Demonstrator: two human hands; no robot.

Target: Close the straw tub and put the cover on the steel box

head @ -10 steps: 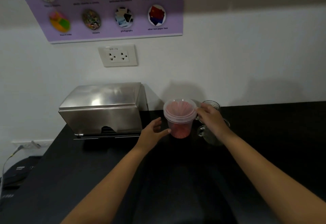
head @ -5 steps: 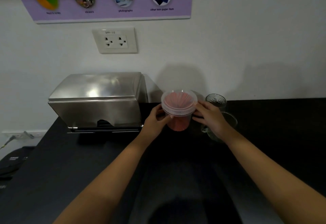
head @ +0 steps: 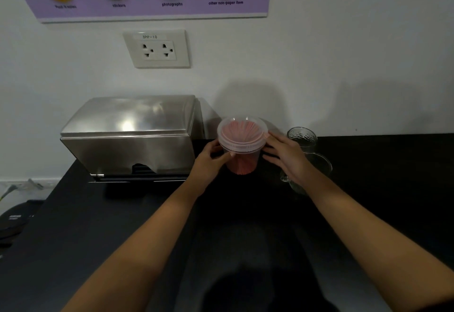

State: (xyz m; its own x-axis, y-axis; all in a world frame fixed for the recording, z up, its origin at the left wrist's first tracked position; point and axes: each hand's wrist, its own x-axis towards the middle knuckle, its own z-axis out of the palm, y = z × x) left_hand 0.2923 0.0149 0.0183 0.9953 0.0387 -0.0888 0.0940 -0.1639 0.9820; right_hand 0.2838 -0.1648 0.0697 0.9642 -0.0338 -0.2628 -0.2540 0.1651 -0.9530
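The left hand [head: 208, 157] is cupped against the straw tub [head: 242, 150] from 9 o'clock, fingertips touching the wall just under the rim. The right hand [head: 282, 155] meets the tub from 3 o'clock, fingers spread and partly extended, tips on the edge of the clear lid [head: 242, 129]. Neither hand is fully closed; both press on the tub and lid from opposite sides.

The tub stands upright on the black worktop [head: 380, 176], near the wall at 12 o'clock. It is a round, tapered, thin-walled container of clear plastic, filled with upright pink straws [head: 243, 166]. The lid sits on the rim; whether it is fully seated cannot be determined.

Handling, as a judgement: the tub is light, its wall flexes and is smooth. Press on the lid edge, working round the rim, and steady the body low on the wall. Excess side pressure may deform the rim.

The steel box [head: 127, 137] stands at 9 o'clock of the tub, just beside it: rectangular, polished, rigid, reflective. Its cover appears to be in place already.

Two clear glass cups [head: 302, 137] stand at 3 o'clock, close behind the right hand; treat them as fragile.
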